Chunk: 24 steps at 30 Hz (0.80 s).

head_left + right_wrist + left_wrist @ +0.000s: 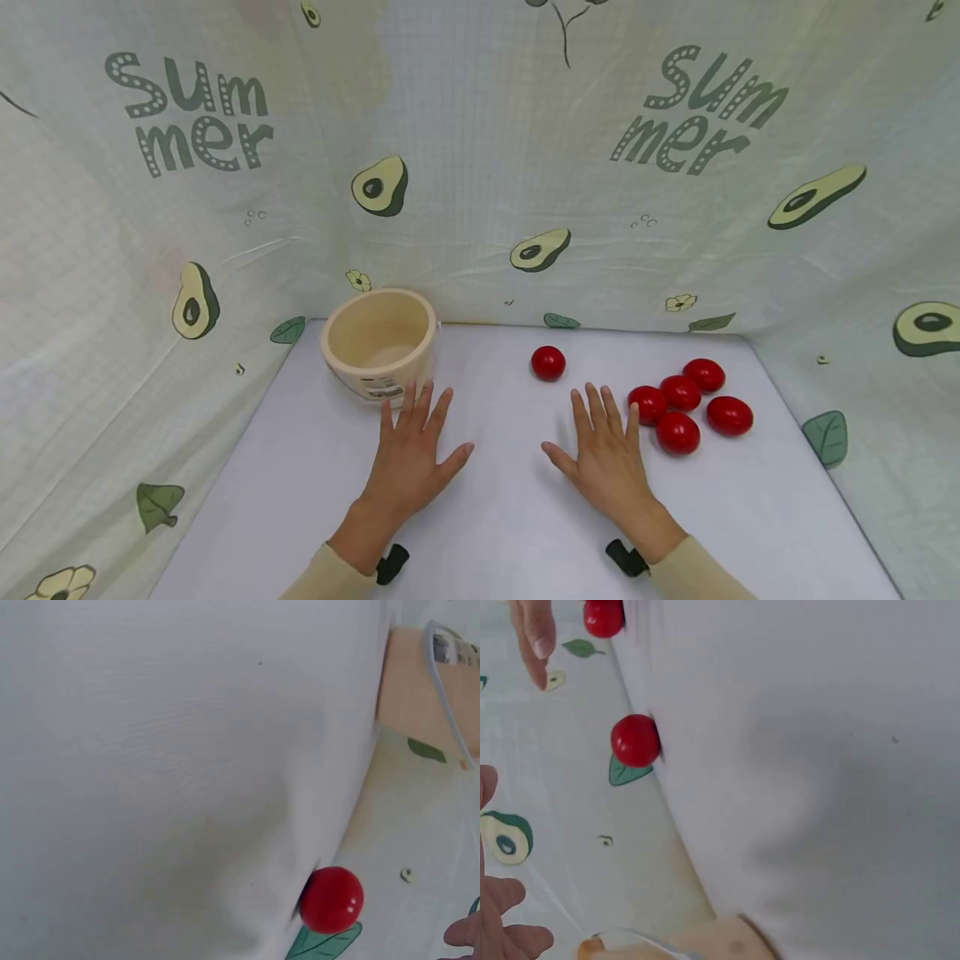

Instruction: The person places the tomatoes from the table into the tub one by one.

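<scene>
My left hand [411, 462] is spread over the table, fingers straight, holding nothing; its fingertips overlap the lower front of a cream bucket [420, 367] in the head view. With fingers likewise spread, my right hand [606, 462] holds nothing, and its little finger lies close to a group of shiny red balls or fruits [678, 433] on the right. A single red ball-like piece [548, 363] sits apart, beyond the right fingertips; the left wrist view shows this red piece [635, 741] too. In the right wrist view the bucket [420, 690] has a thin pale handle.
The white table [495, 517] ends at a hanging cloth [465, 167] printed with avocados and leaves, which rises behind and along both sides. The bucket stands near the back left corner. Each wrist carries a small black camera mount [392, 564].
</scene>
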Motion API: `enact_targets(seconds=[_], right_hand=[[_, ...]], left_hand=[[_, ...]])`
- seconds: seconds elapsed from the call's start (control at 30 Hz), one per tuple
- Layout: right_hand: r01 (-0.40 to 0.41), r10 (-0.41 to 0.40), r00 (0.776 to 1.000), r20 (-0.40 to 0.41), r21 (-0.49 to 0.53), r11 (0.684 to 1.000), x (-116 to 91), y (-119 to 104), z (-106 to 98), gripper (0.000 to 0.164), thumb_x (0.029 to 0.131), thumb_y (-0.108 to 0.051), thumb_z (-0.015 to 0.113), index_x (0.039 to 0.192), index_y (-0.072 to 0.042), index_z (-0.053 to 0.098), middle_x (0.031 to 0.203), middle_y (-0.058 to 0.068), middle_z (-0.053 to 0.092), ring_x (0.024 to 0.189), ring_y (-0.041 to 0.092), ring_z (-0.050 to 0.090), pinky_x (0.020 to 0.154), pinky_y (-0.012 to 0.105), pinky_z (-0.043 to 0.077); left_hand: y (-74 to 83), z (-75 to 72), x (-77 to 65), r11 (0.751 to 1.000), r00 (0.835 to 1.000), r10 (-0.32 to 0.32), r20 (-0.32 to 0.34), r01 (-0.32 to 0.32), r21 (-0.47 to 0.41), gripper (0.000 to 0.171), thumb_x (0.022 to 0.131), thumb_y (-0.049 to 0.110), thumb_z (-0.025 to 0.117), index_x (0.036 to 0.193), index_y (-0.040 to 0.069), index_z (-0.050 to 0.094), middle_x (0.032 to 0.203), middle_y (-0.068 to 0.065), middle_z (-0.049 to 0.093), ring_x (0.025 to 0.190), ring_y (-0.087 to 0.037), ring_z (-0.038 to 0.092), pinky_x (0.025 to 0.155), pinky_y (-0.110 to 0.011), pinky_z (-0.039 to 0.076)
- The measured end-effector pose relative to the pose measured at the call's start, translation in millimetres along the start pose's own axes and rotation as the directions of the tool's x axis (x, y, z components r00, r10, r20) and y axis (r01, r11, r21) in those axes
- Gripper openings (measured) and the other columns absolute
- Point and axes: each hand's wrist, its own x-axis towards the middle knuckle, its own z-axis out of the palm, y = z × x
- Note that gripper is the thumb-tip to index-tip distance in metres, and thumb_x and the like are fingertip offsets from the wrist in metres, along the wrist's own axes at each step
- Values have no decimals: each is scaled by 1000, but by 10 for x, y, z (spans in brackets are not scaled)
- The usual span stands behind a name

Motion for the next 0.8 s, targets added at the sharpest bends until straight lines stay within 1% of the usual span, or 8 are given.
enact_targets(seconds=[0.07,0.13,0.27,0.37,0.5,0.6,0.7,0.8], right_hand=[[6,-6,1000,-14,20,1000,50,-37,-14,98,94,-61,69,162,2,37,169,25,32,159,47,22,124,75,8],[16,-14,1000,-28,41,999,117,-95,-33,98,95,-60,69,162,2,35,170,25,31,159,47,22,125,75,8],[48,-43,998,-50,86,995,299,-274,-72,99,96,-58,68,163,4,30,170,23,30,160,45,22,125,74,8],[75,-70,996,-52,107,991,476,-452,-111,97,99,-58,65,164,4,28,171,22,30,161,42,22,127,72,8],[103,-100,995,-30,116,988,739,-710,-152,95,102,-60,60,165,2,26,172,21,28,162,39,21,128,69,9],[131,-130,991,-17,117,984,936,-910,-148,94,102,-60,58,165,2,27,172,20,29,162,38,22,128,69,11],[161,-163,986,12,117,980,1113,-1106,-111,92,104,-61,55,165,1,28,172,19,29,162,37,22,128,69,10],[177,-185,981,60,113,978,1252,-1268,-57,90,105,-63,50,166,0,28,173,18,28,163,35,20,129,68,10]], left_hand=[[-49,-70,26,1000,998,8,-59,-9,-27,82,99,57,65,163,12,42,166,-23,39,160,-45,25,123,-75,18],[-122,-150,66,998,994,1,-107,-7,-57,80,99,51,68,162,9,42,166,-26,39,159,-46,24,123,-75,17],[-321,-326,186,996,981,-37,-192,20,-90,77,98,43,72,159,5,44,163,-29,41,158,-49,23,122,-77,16],[-494,-467,303,994,971,-75,-229,53,-100,76,99,39,72,158,2,43,162,-31,40,157,-53,23,121,-79,15],[-750,-639,467,986,967,-138,-216,114,-121,72,104,38,63,160,-1,39,165,-33,34,158,-54,18,121,-79,13],[-985,-728,592,978,966,-188,-180,168,-122,71,109,40,53,161,-4,35,166,-36,29,158,-55,14,121,-79,12],[-1238,-771,716,970,962,-228,-149,211,-119,70,111,39,45,161,-8,31,165,-39,25,158,-57,12,120,-80,12],[-1443,-772,835,964,963,-249,-102,235,-127,69,112,36,40,160,-11,29,165,-41,23,157,-59,10,119,-81,14]])
